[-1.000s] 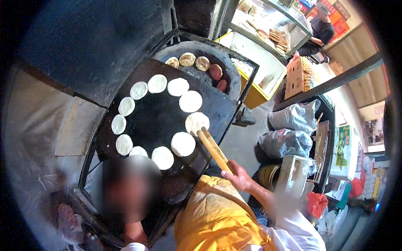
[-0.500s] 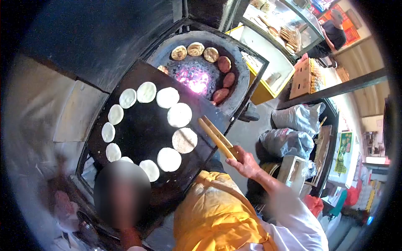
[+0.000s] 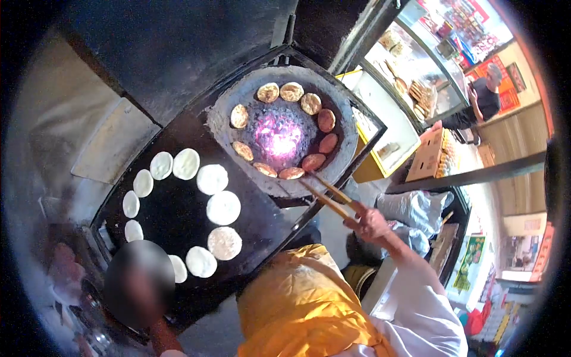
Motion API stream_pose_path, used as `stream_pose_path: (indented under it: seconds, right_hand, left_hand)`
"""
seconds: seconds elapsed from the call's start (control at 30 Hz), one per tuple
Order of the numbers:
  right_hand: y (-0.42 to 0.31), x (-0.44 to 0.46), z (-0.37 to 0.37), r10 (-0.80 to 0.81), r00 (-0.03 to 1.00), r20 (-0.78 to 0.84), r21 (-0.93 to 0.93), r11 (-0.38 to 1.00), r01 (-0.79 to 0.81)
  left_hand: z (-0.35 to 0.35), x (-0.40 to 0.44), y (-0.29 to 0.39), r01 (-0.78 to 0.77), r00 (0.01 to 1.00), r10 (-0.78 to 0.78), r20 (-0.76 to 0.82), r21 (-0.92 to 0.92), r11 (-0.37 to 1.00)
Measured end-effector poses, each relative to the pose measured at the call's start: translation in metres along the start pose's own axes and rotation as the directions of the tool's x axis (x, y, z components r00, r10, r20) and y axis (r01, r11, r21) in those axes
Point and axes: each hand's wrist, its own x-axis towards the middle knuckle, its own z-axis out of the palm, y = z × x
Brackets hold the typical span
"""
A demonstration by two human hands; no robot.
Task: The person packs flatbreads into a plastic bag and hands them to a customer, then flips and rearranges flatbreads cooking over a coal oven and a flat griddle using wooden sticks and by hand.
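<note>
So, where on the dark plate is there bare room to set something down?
Inside the ring of pale discs, and between that ring and the fire pit. The pit's inner wall is crowded with browned breads, and wooden tongs cross its near rim. Blur hides the area around the left hand.

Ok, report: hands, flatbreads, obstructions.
Right hand gripping tongs at oven rim. Left hand blurred, grip unclear. Pale flatbreads ringed on griddle; browned ones circling coals. No obstruction seen at tongs.
</note>
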Motion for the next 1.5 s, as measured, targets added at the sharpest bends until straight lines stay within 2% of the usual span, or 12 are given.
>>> stream_pose_path:
  seconds: [0.13, 0.33, 0.57, 0.73, 1.0, 1.13, 1.2, 1.23, 1.33, 1.37, 1.43, 1.5]
  right_hand:
    - [0.067, 0.099, -0.076, -0.085, 0.994, -0.073, -0.360, 0.932, 0.054]
    - [0.039, 0.272, -0.188, -0.341, 0.940, 0.020, -0.523, 0.798, 0.301]
    - [-0.031, 0.447, -0.170, -0.420, 0.897, 0.138, -0.709, 0.591, 0.386]
    - [-0.067, 0.506, -0.144, -0.364, 0.907, 0.214, -0.749, 0.535, 0.392]
    - [-0.066, 0.535, -0.105, -0.551, 0.712, 0.434, -0.492, 0.517, 0.700]
    - [-0.043, 0.516, -0.096, -0.422, 0.734, 0.532, -0.206, 0.776, 0.596]
    - [-0.049, 0.474, -0.094, -0.330, 0.800, 0.502, -0.060, 0.909, 0.412]
    - [-0.051, 0.462, -0.089, -0.293, 0.775, 0.559, 0.261, 0.950, 0.171]
    - [-0.067, 0.448, -0.079, -0.220, 0.750, 0.623, 0.546, 0.809, -0.216]
    - [-0.070, 0.446, -0.078, -0.187, 0.755, 0.629, 0.554, 0.789, -0.266]
    - [-0.077, 0.445, -0.078, -0.183, 0.736, 0.652, 0.586, 0.738, -0.335]
    - [-0.088, 0.446, -0.077, -0.188, 0.735, 0.652, 0.598, 0.723, -0.346]
  left_hand:
    - [-0.004, -0.005, 0.049, 0.237, 0.971, -0.236, 0.025, -0.118, 0.964]
    - [-0.034, -0.060, 0.239, 0.535, 0.844, -0.488, 0.222, -0.405, 0.741]
    - [-0.078, -0.204, 0.463, 0.733, 0.623, -0.230, 0.748, -0.456, 0.504]
    - [-0.070, -0.232, 0.506, 0.742, 0.582, -0.165, 0.796, -0.437, 0.509]
    - [-0.014, -0.230, 0.510, 0.664, 0.665, -0.131, 0.735, -0.502, 0.554]
    - [0.019, -0.222, 0.504, 0.595, 0.728, -0.104, 0.678, -0.549, 0.586]
    - [0.037, -0.220, 0.504, 0.561, 0.759, -0.094, 0.645, -0.574, 0.596]
    - [0.045, -0.221, 0.503, 0.542, 0.773, -0.088, 0.629, -0.581, 0.607]
    - [0.073, -0.235, 0.508, 0.453, 0.850, -0.085, 0.520, -0.639, 0.622]
    - [0.057, -0.223, 0.496, 0.454, 0.848, -0.083, 0.523, -0.638, 0.623]
    - [-0.001, -0.169, 0.455, 0.595, 0.795, -0.126, 0.593, -0.723, 0.352]
    - [0.018, -0.188, 0.465, 0.588, 0.802, -0.149, 0.579, -0.718, 0.374]
